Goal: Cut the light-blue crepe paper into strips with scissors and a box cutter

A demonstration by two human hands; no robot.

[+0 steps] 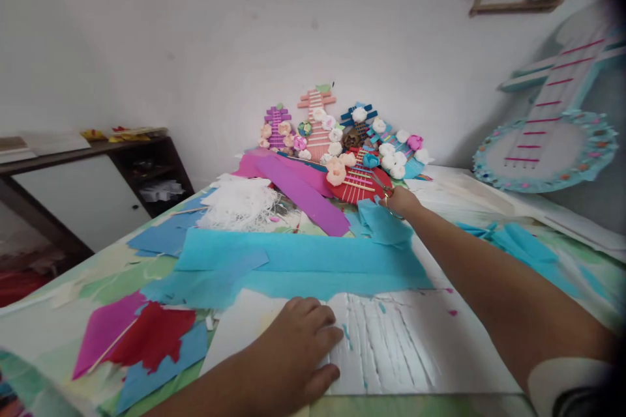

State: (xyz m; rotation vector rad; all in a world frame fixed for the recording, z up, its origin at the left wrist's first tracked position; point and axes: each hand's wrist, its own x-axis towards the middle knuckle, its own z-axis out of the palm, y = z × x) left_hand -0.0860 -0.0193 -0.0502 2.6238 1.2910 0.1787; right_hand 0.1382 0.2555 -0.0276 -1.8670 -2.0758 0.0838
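Note:
My left hand (298,345) lies on a white sheet (391,352) near the table's front edge, its fingers curled and pressing the sheet down. My right hand (402,201) reaches far across the table, closed on a pair of scissors (384,184) next to a crumpled piece of turquoise paper (384,225). A long strip of turquoise crepe paper (298,264) stretches across the table between my hands. Just beyond my right hand lies a red guitar-shaped craft (359,184) with paper flowers.
A heap of colourful craft guitars and paper flowers (332,133) leans on the wall. Purple paper (303,192), white shreds (239,203), blue, pink and red paper scraps (147,339) cover the table. A large turquoise guitar (548,150) stands at right, a dark cabinet (98,189) at left.

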